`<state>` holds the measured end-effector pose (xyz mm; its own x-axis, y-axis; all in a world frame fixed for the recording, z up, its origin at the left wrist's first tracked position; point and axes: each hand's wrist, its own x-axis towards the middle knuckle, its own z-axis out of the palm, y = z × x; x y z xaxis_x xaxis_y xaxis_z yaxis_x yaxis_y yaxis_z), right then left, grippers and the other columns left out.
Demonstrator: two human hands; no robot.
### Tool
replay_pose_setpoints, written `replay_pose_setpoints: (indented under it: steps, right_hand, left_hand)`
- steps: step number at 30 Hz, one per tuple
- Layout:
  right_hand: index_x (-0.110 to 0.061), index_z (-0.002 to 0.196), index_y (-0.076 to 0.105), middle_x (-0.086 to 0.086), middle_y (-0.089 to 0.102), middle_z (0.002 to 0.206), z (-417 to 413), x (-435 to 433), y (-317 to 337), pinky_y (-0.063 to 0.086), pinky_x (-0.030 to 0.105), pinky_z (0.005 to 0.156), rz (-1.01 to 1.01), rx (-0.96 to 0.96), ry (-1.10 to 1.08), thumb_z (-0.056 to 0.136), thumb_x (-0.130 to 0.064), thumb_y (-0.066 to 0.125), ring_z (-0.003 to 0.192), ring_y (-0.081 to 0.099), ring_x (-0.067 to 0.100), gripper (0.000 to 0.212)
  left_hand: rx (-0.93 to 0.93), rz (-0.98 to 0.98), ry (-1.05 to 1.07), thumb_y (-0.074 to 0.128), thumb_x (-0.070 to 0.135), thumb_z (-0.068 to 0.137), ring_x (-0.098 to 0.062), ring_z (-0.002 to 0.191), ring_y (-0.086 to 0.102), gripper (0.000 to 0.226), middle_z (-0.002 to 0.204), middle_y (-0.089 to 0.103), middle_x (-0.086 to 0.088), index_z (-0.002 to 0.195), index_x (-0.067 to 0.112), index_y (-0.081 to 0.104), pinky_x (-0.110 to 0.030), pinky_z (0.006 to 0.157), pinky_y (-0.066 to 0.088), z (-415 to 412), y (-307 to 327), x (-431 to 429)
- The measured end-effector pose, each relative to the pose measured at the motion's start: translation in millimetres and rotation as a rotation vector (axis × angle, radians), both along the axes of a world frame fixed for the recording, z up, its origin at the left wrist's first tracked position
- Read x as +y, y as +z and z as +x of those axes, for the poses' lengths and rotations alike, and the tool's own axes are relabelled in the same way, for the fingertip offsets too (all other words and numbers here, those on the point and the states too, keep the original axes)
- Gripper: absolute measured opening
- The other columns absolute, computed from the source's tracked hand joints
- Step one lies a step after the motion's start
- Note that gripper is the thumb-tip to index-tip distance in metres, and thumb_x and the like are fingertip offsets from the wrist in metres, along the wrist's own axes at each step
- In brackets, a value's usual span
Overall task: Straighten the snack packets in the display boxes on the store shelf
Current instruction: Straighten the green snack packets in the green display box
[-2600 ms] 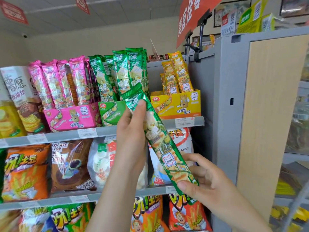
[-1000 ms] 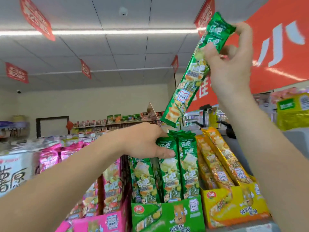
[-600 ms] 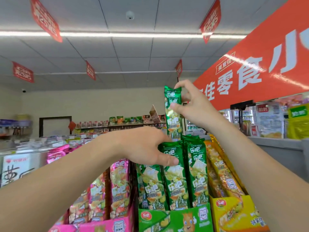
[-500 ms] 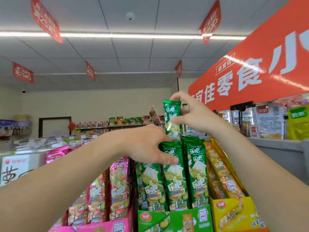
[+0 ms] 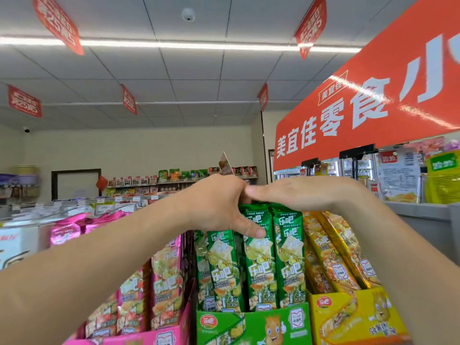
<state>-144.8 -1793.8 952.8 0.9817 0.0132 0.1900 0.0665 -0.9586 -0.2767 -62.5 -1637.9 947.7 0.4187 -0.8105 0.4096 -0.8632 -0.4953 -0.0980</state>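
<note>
Tall green snack packets (image 5: 261, 257) stand upright in the green display box (image 5: 251, 324) on the shelf. My left hand (image 5: 219, 205) grips the tops of the front packets, with its thumb pressed on the face of one and its fingers behind. My right hand (image 5: 296, 192) lies palm down over the tops of the row. Its thumb and fingers are pinched together at the packets' top edge, beside my left hand. The green packet it carries is sunk behind the front ones and mostly hidden.
A pink display box (image 5: 159, 337) of pink packets (image 5: 164, 282) stands to the left. A yellow box (image 5: 348, 317) with leaning yellow packets (image 5: 331, 250) stands to the right. A large red sign (image 5: 361, 108) hangs above right, with more shelves behind.
My right hand has come down with the green packet, from above the row to the level of the packet tops. My left hand has kept its hold on the front packets.
</note>
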Motion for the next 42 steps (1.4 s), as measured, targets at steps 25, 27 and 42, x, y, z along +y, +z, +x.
replay_pose_setpoints:
  steps: [25,27,42]
  right_hand:
    - [-0.032,0.124,0.056,-0.006,0.063,0.12,3,2,-50,0.049,0.043,0.09,-0.237,-0.457,-0.159,0.076,-0.082,0.017,0.111,0.056,0.017,0.08]
    - [-0.036,0.133,0.051,-0.009,0.06,0.13,4,1,-50,0.048,0.041,0.093,-0.235,-0.445,-0.16,0.079,-0.08,0.021,0.119,0.054,0.015,0.076]
    - [-0.034,0.141,0.046,-0.006,0.056,0.137,-2,2,-44,0.038,0.045,0.105,-0.22,-0.334,-0.068,0.065,-0.086,0.001,0.125,0.049,0.015,0.102]
  left_hand:
    - [0.205,0.327,0.122,0.055,0.015,0.095,-0.016,0.102,0.057,0.021,0.102,0.061,0.008,0.112,0.021,0.064,-0.029,0.09,0.046,26,37,-24]
    - [0.289,0.276,0.116,0.058,0.013,0.094,-0.017,0.099,0.059,0.022,0.105,0.061,0.004,0.114,0.021,0.062,-0.029,0.083,0.052,33,44,-29]
    - [0.16,0.252,0.197,0.059,0.019,0.095,-0.028,0.096,0.063,0.02,0.104,0.067,-0.008,0.103,0.004,0.069,-0.039,0.087,0.053,71,32,-74]
